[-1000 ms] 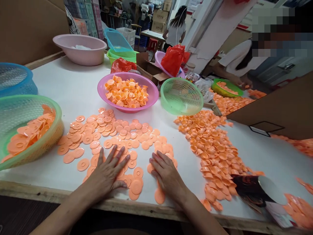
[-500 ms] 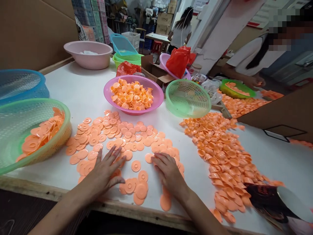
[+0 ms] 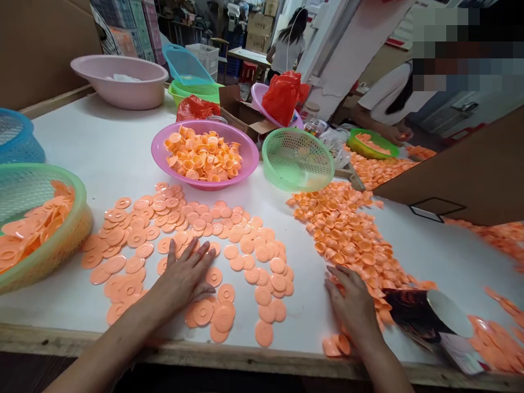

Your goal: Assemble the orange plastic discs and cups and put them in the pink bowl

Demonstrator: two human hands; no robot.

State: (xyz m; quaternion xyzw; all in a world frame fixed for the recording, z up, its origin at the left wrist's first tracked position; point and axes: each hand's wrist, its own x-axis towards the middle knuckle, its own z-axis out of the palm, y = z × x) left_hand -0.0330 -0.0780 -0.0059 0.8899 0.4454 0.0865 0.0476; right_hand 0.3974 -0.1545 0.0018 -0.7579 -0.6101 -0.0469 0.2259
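My left hand (image 3: 186,277) lies palm down with fingers spread over flat orange plastic saucers (image 3: 264,295), which are scattered across the white tabletop. At the left edge of a heap of small orange plastic cups (image 3: 341,224), my right hand (image 3: 352,305) rests with its fingers stretched out, touching the cups. Part of the heap is hidden under it. A couple of loose cups (image 3: 336,345) sit beside that wrist, near the table edge. Beyond the saucers stands a pink basin (image 3: 159,150) filled with orange cup-shaped pieces.
A green basket (image 3: 79,226) with orange flat pieces stands at left, near a blue basket (image 3: 24,147). Another green basket (image 3: 301,183) sits beyond the cups. A dark printed sheet (image 3: 421,319) lies at right. A co-worker (image 3: 385,103) handles orange pieces behind a cardboard panel (image 3: 462,180).
My right hand has moved right, from the saucers to the cup heap. My left hand stays over the saucers. The view has turned to the right.
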